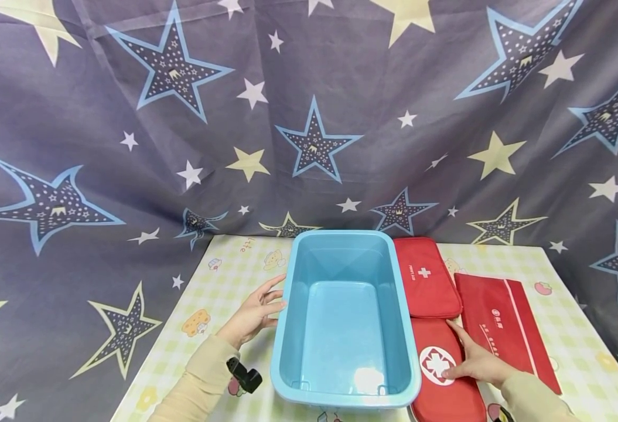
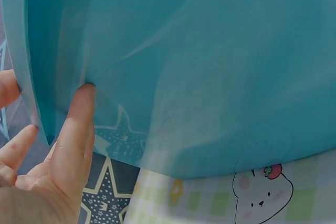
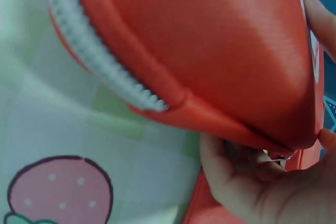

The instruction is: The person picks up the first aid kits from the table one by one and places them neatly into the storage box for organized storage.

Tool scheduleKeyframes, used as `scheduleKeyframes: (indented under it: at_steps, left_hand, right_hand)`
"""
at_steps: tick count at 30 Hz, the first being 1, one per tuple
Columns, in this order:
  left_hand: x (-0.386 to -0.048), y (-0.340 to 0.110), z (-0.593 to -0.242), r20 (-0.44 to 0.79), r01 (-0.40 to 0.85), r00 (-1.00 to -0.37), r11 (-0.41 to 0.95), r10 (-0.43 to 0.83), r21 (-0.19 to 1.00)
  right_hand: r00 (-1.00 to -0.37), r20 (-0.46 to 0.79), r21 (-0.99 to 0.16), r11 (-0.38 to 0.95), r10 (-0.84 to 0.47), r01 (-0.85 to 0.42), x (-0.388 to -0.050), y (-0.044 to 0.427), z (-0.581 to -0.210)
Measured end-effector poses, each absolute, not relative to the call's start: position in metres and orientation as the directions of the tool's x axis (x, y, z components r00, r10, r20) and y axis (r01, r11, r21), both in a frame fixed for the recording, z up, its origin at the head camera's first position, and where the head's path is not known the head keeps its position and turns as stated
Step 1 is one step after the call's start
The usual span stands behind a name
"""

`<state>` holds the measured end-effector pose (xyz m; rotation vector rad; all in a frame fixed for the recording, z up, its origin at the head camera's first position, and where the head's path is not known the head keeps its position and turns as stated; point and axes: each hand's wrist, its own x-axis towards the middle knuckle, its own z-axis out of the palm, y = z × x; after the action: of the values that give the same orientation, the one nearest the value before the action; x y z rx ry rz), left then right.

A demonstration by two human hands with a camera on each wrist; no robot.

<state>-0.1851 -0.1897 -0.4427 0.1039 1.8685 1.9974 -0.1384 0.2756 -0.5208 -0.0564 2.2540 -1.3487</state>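
A blue bin (image 1: 345,334) stands at the middle of the table. At its left side is my left hand (image 1: 253,313), fingers spread; in the left wrist view that hand (image 2: 63,156) touches the outer wall of the bin (image 2: 220,77) and its rim with the fingertips. Right of the bin lies a red case with a white cross emblem (image 1: 446,392). My right hand (image 1: 480,360) grips this case, thumb on its top near the emblem. In the right wrist view, fingers of the right hand (image 3: 262,187) curl round the edge of the zippered red case (image 3: 210,51).
Behind the gripped case, a red first aid pouch (image 1: 424,287) lies against the bin's right side. A flat red pouch (image 1: 506,328) with a pale stripe lies further right. The table has a checked cloth (image 1: 216,293), and a star-patterned curtain (image 1: 372,70) hangs behind it.
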Motion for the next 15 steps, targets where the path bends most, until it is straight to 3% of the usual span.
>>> scheduleKeyframes:
  at_steps: [15]
  left_hand:
    - [-0.1839, -0.1902, -0.4430, -0.212, -0.230, -0.920, -0.016, 0.329, 0.973]
  right_hand:
    - [-0.882, -0.390, -0.815, 0.545, -0.264, 0.197, -0.1385, 0.2725, -0.5182]
